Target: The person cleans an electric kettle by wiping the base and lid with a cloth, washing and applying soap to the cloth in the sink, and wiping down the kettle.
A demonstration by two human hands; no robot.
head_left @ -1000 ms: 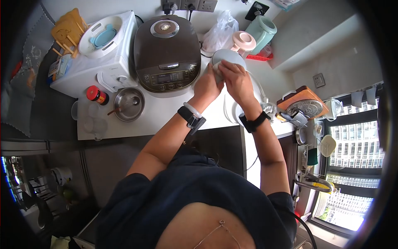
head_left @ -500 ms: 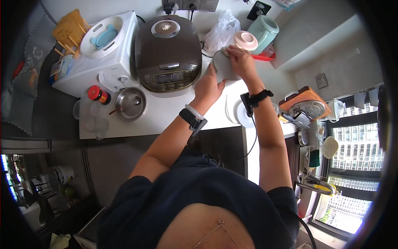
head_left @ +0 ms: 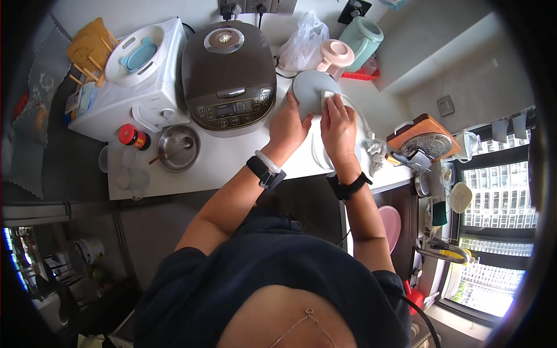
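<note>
While the left hand (head_left: 288, 127) curls its fingers and thumb against the near left edge of a round gray disc (head_left: 308, 87), the right hand (head_left: 339, 123) pinches a small white wad (head_left: 328, 97) and presses it to the disc's right edge. The two hands are close together but apart, the disc held above the white desk (head_left: 223, 153). What lies beneath the disc is hidden.

Just left of it sits a dark rice cooker (head_left: 229, 75), its lid closed. Beyond the disc are a clear plastic bag (head_left: 304, 45), a pink jug (head_left: 335, 55) and a green pitcher (head_left: 361, 45), with a red tray (head_left: 364, 75) beside them. A white cord (head_left: 364, 120) runs along the right.

Farther left, a metal bowl (head_left: 174, 161) with a spoon (head_left: 187, 142) in it stands near a red-lidded jar (head_left: 133, 137), in front of a white appliance (head_left: 130, 104) bearing a white basin (head_left: 118, 71).
</note>
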